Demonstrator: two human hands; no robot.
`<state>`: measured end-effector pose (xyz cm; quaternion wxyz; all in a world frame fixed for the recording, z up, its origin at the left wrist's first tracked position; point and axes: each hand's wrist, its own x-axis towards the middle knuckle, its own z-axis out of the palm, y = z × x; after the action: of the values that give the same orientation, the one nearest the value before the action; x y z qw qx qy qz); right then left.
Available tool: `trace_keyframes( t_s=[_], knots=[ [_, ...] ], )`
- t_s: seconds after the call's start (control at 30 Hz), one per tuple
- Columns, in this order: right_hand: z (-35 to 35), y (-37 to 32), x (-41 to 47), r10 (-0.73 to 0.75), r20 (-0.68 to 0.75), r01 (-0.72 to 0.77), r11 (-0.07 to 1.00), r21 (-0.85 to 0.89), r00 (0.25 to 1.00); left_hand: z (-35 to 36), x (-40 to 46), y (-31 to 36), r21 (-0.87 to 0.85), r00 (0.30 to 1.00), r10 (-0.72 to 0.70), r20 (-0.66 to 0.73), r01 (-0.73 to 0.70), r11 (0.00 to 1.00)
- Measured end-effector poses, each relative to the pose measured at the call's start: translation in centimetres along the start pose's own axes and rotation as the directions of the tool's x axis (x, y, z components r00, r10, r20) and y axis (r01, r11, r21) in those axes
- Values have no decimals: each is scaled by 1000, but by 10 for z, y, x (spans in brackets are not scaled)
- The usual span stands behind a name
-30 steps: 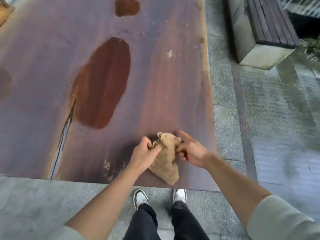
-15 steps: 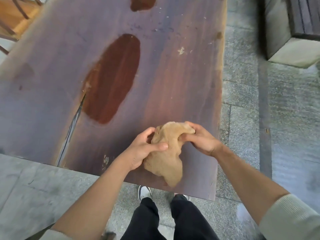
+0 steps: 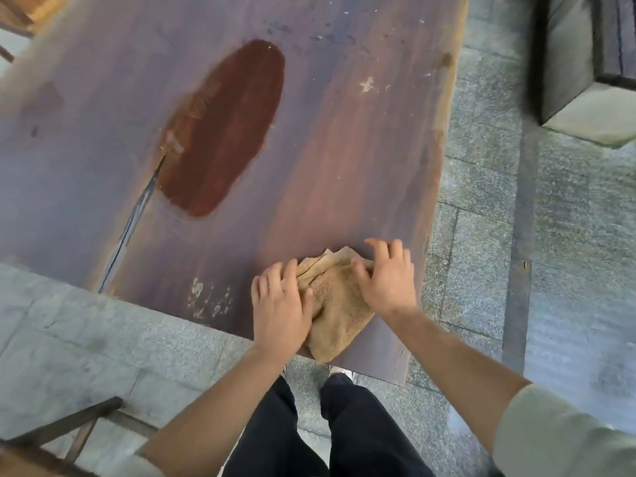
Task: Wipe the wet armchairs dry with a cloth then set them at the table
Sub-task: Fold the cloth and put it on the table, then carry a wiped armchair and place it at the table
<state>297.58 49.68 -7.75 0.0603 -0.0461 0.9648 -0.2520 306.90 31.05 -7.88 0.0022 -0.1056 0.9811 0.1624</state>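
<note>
A tan cloth point(image 3: 339, 304) lies folded on the near right corner of the dark wooden table point(image 3: 344, 149). My left hand point(image 3: 280, 304) rests on the cloth's left side, thumb tucked into a fold. My right hand point(image 3: 387, 280) covers its upper right part, fingers spread and thumb on the cloth's edge. Both hands press the cloth down against the tabletop. Parts of wooden armchairs show at the top left point(image 3: 20, 12) and the bottom left point(image 3: 62, 428), mostly out of frame.
The tabletop has a large reddish-brown oval patch point(image 3: 223, 129) and a long dark crack point(image 3: 130, 225). A bench point(image 3: 592, 74) stands on the wet stone paving at the upper right. My legs and shoes are just below the table's near edge.
The cloth was lifted and bunched between both hands. It is now laid down and pressed flat on the table's corner. The view has swung to the left.
</note>
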Motion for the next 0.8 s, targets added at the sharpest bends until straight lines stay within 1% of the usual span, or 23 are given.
trace_keyframes(
  t_s=[0.03,0.07,0.1,0.13,0.17,0.23,0.3,0.37,0.43,0.47,0.5,0.53,0.6,0.63,0.73,0.77,0.8],
  knots=[
    [4,-5,-7,-103,-14,102,994,-42,995,3,-8,3,24,998,66,6,-66,998],
    [9,-9,-13,-203,41,206,975,-80,978,8,-17,5,53,990,127,54,-130,990],
    [15,-10,-18,-283,126,297,947,-120,951,12,-25,7,81,979,155,132,-167,983],
    [20,-12,-21,-329,225,369,914,-167,917,17,-33,8,98,971,130,200,-152,984],
    [23,-12,-21,-339,294,407,889,-211,894,20,-38,8,114,963,87,254,-119,986],
    [24,-12,-18,-319,351,427,855,-293,880,21,-43,5,112,954,-20,300,-14,994],
    [19,-21,-20,-316,365,439,835,-330,876,11,-54,-1,74,958,-126,257,110,991],
    [15,-42,-24,-358,371,475,827,-300,857,-5,-68,-12,53,968,-177,179,170,984],
    [18,-78,-39,-450,419,572,787,-231,788,-24,-96,-34,29,957,-253,140,251,968],
    [24,-98,-52,-494,442,618,761,-196,749,-33,-114,-49,26,940,-307,146,307,951],
    [32,-125,-74,-540,468,668,727,-159,699,-44,-143,-68,34,917,-375,134,373,927],
    [39,-141,-87,-557,497,690,714,-123,665,-49,-158,-80,35,894,-427,137,427,904],
    [61,-188,-140,-612,558,755,655,-39,560,-69,-218,-115,26,828,-556,79,555,831],
    [71,-208,-165,-631,571,772,635,-9,525,-77,-245,-129,14,798,-600,46,600,800],
    [100,-268,-264,-701,596,857,514,40,393,-105,-351,-171,-20,677,-734,-54,734,679],
    [112,-289,-310,-731,592,883,465,68,339,-116,-401,-188,-43,620,-781,-79,780,624],
    [120,-306,-348,-733,605,886,453,95,310,-125,-440,-200,-50,584,-805,-105,805,591]
  ],
)
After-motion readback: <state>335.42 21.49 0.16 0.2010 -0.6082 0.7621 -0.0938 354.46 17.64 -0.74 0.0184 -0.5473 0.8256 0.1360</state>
